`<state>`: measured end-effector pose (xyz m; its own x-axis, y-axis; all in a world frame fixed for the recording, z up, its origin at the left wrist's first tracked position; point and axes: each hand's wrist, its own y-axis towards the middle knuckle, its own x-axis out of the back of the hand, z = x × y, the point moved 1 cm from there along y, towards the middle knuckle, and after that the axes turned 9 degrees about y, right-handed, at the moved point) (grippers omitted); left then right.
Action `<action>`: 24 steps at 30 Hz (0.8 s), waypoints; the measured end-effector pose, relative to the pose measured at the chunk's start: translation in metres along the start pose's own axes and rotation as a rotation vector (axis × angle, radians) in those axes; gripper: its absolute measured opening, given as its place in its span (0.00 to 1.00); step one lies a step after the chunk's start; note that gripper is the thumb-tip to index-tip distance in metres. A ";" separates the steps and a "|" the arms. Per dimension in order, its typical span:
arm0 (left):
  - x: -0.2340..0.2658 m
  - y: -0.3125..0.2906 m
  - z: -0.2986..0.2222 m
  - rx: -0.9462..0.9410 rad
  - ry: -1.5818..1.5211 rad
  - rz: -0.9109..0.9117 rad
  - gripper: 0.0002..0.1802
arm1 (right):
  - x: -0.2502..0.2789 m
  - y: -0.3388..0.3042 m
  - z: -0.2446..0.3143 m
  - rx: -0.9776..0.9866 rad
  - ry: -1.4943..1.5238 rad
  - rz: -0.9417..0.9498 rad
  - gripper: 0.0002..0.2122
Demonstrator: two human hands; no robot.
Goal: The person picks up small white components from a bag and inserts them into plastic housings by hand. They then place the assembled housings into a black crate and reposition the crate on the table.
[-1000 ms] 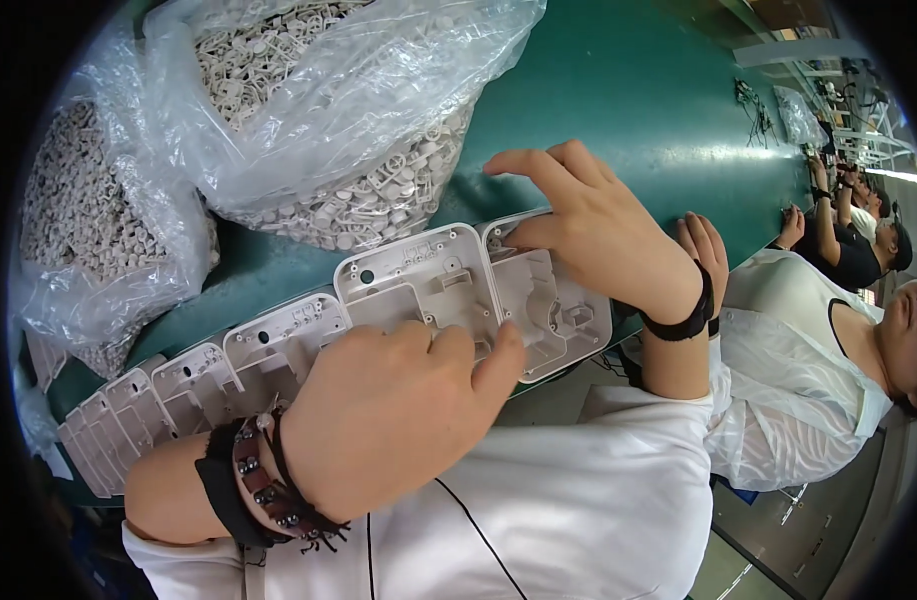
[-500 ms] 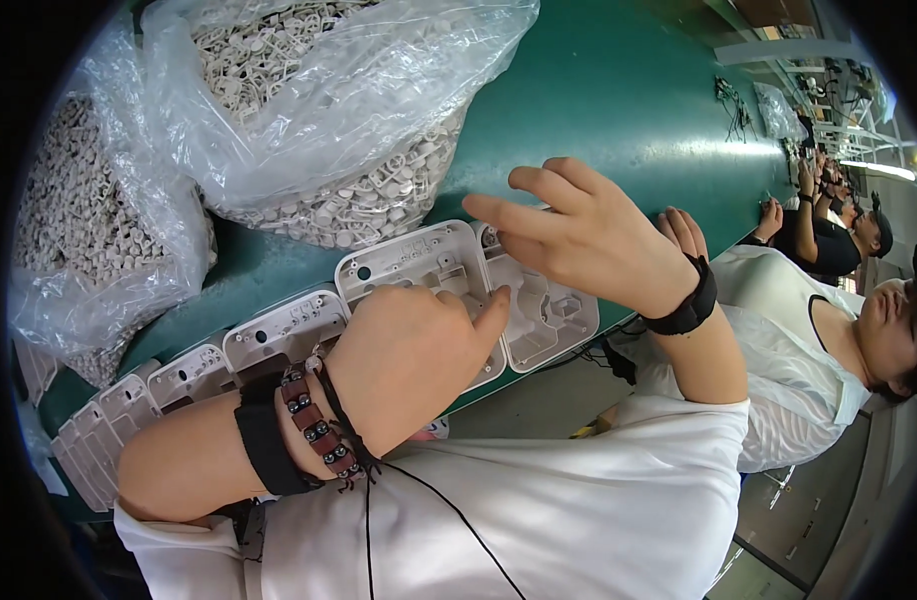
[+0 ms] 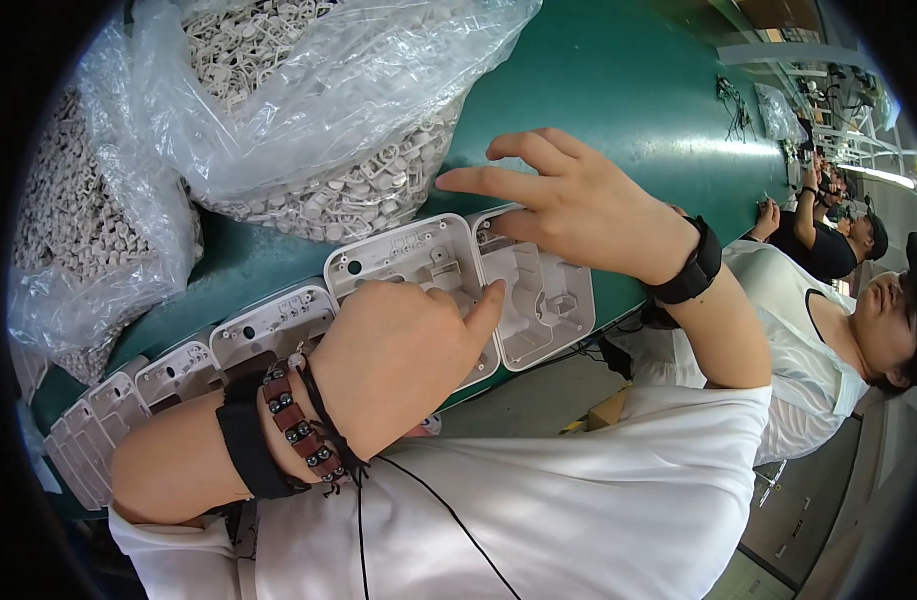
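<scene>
At the edge of the table (image 3: 579, 90), left hand (image 3: 394, 365) and right hand (image 3: 594, 215) are over adjoining grey housings (image 3: 524, 290); neither grip can be determined; uneven hand pressure could push one off

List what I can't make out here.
All in the head view:
Left grip: most fingertips hidden by its own back.
Pale housing beneath it: interior partly covered by that grip.
Upper bag: cut off by the top edge.
Distant dark tangle: too small to identify.

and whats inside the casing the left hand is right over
The casing shows moulded ribs and a round hole; the left hand covers its lower-left part, hiding anything there.
</scene>
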<state>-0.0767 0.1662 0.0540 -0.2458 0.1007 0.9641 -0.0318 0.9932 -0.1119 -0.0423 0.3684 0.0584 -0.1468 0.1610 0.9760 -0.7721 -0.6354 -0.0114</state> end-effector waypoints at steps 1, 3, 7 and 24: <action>0.000 0.000 0.000 -0.002 0.001 0.006 0.26 | -0.002 0.000 0.001 -0.011 -0.005 0.001 0.03; 0.000 0.000 0.001 -0.007 0.004 0.017 0.27 | -0.003 -0.001 0.001 -0.021 0.004 -0.009 0.03; 0.000 -0.002 0.000 -0.005 0.024 0.015 0.27 | 0.001 -0.004 0.005 -0.047 0.018 -0.035 0.03; 0.022 -0.019 0.003 0.057 0.102 -0.005 0.26 | -0.004 -0.001 0.013 -0.124 0.019 -0.005 0.03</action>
<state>-0.0847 0.1491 0.0764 -0.1456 0.1039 0.9839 -0.0884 0.9891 -0.1176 -0.0330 0.3582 0.0579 -0.1537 0.1789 0.9718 -0.8430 -0.5369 -0.0345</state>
